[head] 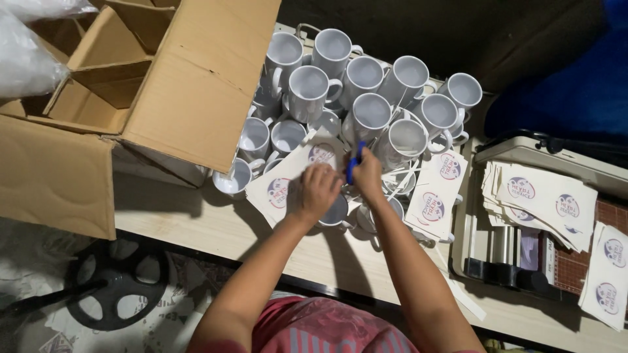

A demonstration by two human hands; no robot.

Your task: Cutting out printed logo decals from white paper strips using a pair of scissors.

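My left hand grips a white mug from above, over the printed paper sheets that lie on the table. My right hand is closed around a small blue tool, held just right of the left hand and close to the mug. Several white mugs stand crowded on the table just beyond both hands. A paper strip with round printed logos leans at the right of my right hand.
A large open cardboard box sits at the left, overhanging the table edge. A paper cutter with stacked printed sheets is at the right. A fan base lies on the floor below. Plastic bags fill the top left.
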